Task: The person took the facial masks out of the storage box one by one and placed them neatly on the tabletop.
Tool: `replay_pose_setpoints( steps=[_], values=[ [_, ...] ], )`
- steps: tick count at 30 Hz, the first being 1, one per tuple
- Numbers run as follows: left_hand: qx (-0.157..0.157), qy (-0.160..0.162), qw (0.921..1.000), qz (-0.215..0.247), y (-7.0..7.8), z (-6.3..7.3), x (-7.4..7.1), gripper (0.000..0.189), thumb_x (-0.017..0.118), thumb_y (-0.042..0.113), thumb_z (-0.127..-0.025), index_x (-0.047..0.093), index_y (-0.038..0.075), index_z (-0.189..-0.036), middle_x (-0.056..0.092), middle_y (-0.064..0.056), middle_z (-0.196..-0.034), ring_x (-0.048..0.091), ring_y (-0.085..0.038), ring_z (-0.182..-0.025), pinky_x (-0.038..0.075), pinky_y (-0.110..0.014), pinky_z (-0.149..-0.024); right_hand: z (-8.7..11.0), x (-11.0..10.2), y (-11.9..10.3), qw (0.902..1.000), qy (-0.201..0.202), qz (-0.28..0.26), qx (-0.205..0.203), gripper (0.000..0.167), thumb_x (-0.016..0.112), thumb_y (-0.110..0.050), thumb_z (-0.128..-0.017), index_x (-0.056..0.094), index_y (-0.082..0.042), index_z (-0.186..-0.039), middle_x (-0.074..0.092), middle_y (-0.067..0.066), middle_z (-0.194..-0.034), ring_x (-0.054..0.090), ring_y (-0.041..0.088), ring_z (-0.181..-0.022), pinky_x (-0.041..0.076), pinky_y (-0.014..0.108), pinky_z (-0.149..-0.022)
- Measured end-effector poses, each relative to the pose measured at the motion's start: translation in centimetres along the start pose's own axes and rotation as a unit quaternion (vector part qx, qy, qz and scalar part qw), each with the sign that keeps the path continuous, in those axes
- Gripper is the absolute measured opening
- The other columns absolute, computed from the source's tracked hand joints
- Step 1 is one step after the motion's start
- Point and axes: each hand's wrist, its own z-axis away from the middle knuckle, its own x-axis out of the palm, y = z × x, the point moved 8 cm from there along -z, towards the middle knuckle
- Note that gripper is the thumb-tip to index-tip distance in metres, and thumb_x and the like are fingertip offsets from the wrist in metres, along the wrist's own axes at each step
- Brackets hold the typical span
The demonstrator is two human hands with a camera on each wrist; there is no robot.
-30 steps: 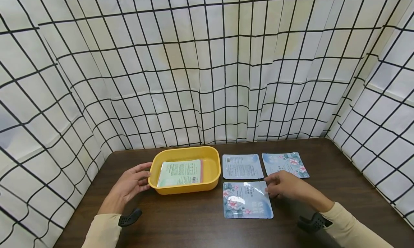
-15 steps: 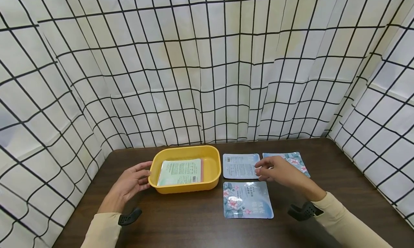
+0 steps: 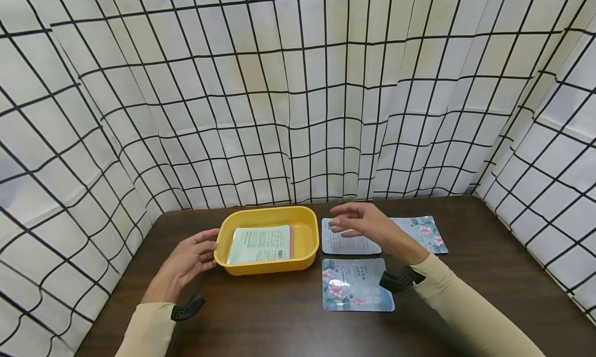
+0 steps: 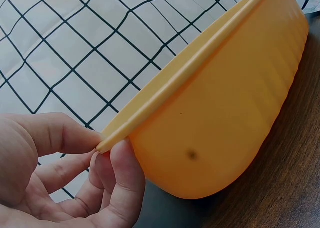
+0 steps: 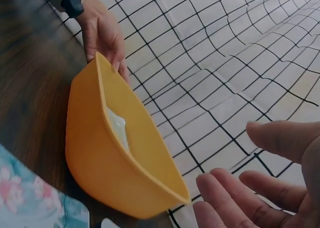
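Yellow tray [image 3: 279, 268] on the table [image 3: 261, 321], green packet [image 3: 258, 243] lying in it. Left hand [image 3: 188, 260] pinches the tray's left rim. Right hand [image 3: 365, 224], thumb apart from the fingers, hovers over a blue packet [image 3: 344, 245]; a near flowered packet [image 3: 351, 287] lies in front, a far flowered packet [image 3: 422, 233] to the right

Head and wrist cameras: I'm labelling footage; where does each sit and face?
Head: head-worn, facing forward, down over the table; left hand, right hand show.
Left wrist: wrist-worn, facing the yellow tray; left hand shows.
Right wrist: wrist-worn, facing the yellow tray; both hands show.
Wrist views share the yellow tray, left hand and grid backdrop.
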Motion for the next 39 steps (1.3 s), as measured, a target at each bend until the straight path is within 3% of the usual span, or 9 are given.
replay_pose_setpoints(
  steps=[5,12,19,28,35,39],
  values=[
    [-0.001,0.001,1.0,0.0,0.1,0.0,0.0,0.059,0.061,0.013,-0.1,0.04,0.008,-0.155,0.056,-0.011,-0.13,0.063,-0.022,-0.096,0.057,-0.033,-0.082,-1.9,1.6,-0.8,0.9991,-0.012,-0.041,-0.001,0.057,0.072,-0.041,-0.094,0.058,-0.009,-0.139,0.068,0.009,-0.129,0.068,0.03,-0.116,0.054,0.047,-0.096],
    [0.003,0.0,1.0,-0.003,0.1,0.0,0.0,0.059,0.06,0.013,-0.101,0.038,0.009,-0.155,0.048,-0.015,-0.141,0.063,-0.021,-0.097,0.057,-0.033,-0.083,-4.2,3.4,-1.5,0.9973,-0.025,-0.068,0.009,0.056,0.079,-0.038,-0.089,0.061,-0.014,-0.136,0.066,0.006,-0.132,0.066,0.028,-0.118,0.054,0.044,-0.098],
    [-0.003,0.003,1.0,-0.001,0.0,0.1,0.1,0.058,0.06,0.013,-0.101,0.039,0.009,-0.155,0.047,-0.016,-0.141,0.062,-0.022,-0.098,0.057,-0.032,-0.082,-6.0,5.2,-1.3,0.9945,-0.062,-0.08,0.028,0.067,0.08,-0.033,-0.088,0.055,-0.008,-0.144,0.065,0.007,-0.133,0.066,0.027,-0.119,0.05,0.046,-0.102],
    [-0.001,0.0,1.0,0.003,0.0,0.1,0.1,0.06,0.061,0.014,-0.1,0.039,0.008,-0.155,0.051,-0.014,-0.136,0.062,-0.022,-0.096,0.057,-0.032,-0.082,-7.9,6.4,-1.5,0.9958,-0.063,-0.057,0.034,0.067,0.082,-0.035,-0.086,0.056,-0.011,-0.143,0.064,0.004,-0.133,0.064,0.019,-0.12,0.053,0.039,-0.1],
    [0.0,-0.001,1.0,0.009,0.0,0.1,0.0,0.058,0.062,0.014,-0.1,0.041,0.01,-0.154,0.05,-0.013,-0.136,0.063,-0.021,-0.095,0.057,-0.032,-0.081,-9.2,7.8,-1.5,0.9949,-0.077,-0.059,0.028,0.063,0.079,-0.023,-0.089,0.053,-0.005,-0.144,0.067,0.008,-0.13,0.064,0.021,-0.12,0.049,0.045,-0.105],
    [-0.002,0.0,0.9999,0.011,0.0,0.1,0.0,0.058,0.061,0.014,-0.1,0.041,0.01,-0.154,0.049,-0.013,-0.137,0.062,-0.021,-0.096,0.057,-0.032,-0.082,-9.7,8.3,-1.6,0.9957,-0.072,-0.048,0.034,0.061,0.08,-0.021,-0.089,0.055,-0.006,-0.142,0.068,0.007,-0.127,0.065,0.02,-0.117,0.052,0.04,-0.101]
  ],
)
